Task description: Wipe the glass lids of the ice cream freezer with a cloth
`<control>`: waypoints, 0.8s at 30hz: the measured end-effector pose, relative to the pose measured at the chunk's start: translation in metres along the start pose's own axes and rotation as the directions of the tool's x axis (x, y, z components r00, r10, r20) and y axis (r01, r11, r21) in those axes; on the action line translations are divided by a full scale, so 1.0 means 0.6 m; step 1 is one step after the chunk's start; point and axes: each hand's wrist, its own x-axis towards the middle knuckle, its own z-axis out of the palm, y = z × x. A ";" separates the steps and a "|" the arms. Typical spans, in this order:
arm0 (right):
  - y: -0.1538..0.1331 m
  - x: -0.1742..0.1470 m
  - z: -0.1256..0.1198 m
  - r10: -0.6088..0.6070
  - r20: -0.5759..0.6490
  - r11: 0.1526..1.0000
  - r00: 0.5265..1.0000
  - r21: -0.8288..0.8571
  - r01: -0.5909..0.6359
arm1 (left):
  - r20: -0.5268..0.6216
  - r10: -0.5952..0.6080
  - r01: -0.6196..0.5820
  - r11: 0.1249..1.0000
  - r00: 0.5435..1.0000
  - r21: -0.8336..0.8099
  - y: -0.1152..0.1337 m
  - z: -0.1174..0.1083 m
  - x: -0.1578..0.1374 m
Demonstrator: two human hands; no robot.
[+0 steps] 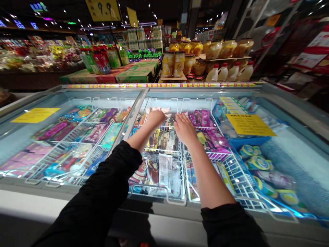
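My left hand is closed, knuckles up, over the middle of the chest freezer. A crumpled pale pinkish-white cloth sticks out beyond its fingers. My right hand is just to the right, palm down with fingers stretched forward, seemingly flat on the glass lid. Nothing shows in it. Below both hands, wire baskets hold packaged ice creams, with purple packets to the right of my right hand.
A metal lid frame slants across left of centre. Yellow signs lie on the glass at both sides. Round tubs fill the right end. Behind the freezer stand jars, white-handled jugs and cartons.
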 end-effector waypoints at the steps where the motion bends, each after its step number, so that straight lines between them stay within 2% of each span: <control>1: -0.001 0.001 0.002 -0.002 0.008 1.000 1.000 0.005 0.002 | 0.002 0.024 -0.024 1.000 1.000 0.002 0.006 0.002 -0.005; 3: -0.001 0.003 0.004 -0.004 0.015 1.000 1.000 0.009 0.004 | -0.002 0.119 -0.119 0.993 0.993 -0.006 0.016 0.005 -0.006; 6: -0.001 0.002 0.004 -0.006 0.011 1.000 1.000 0.004 0.006 | 0.010 0.240 -0.239 0.970 0.971 -0.037 0.017 0.004 0.018; 10: -0.003 -0.001 -0.002 -0.008 0.019 1.000 1.000 0.003 0.008 | 0.032 0.175 -0.173 0.984 0.984 -0.044 0.000 -0.003 0.059; 14: -0.004 0.001 -0.002 -0.022 0.006 0.999 1.000 0.040 0.022 | 0.009 0.102 -0.102 0.994 0.995 -0.033 -0.013 0.000 0.052; 16: -0.005 0.003 0.001 -0.032 -0.001 0.998 1.000 0.061 0.032 | 0.018 0.130 -0.129 0.991 0.991 -0.043 -0.012 0.005 0.038; 19: -0.009 0.003 0.003 -0.045 0.001 0.996 0.999 0.081 0.044 | 0.059 0.251 -0.247 0.967 0.966 -0.066 -0.006 0.010 0.032; 21: -0.014 0.001 0.002 -0.037 0.008 0.996 0.999 0.077 0.037 | 0.060 0.289 -0.285 0.956 0.955 -0.068 -0.002 0.011 0.044; 24: -0.018 -0.002 -0.001 -0.015 0.025 0.999 1.000 0.051 0.014 | 0.046 0.256 -0.252 0.965 0.966 -0.074 0.003 0.010 0.080</control>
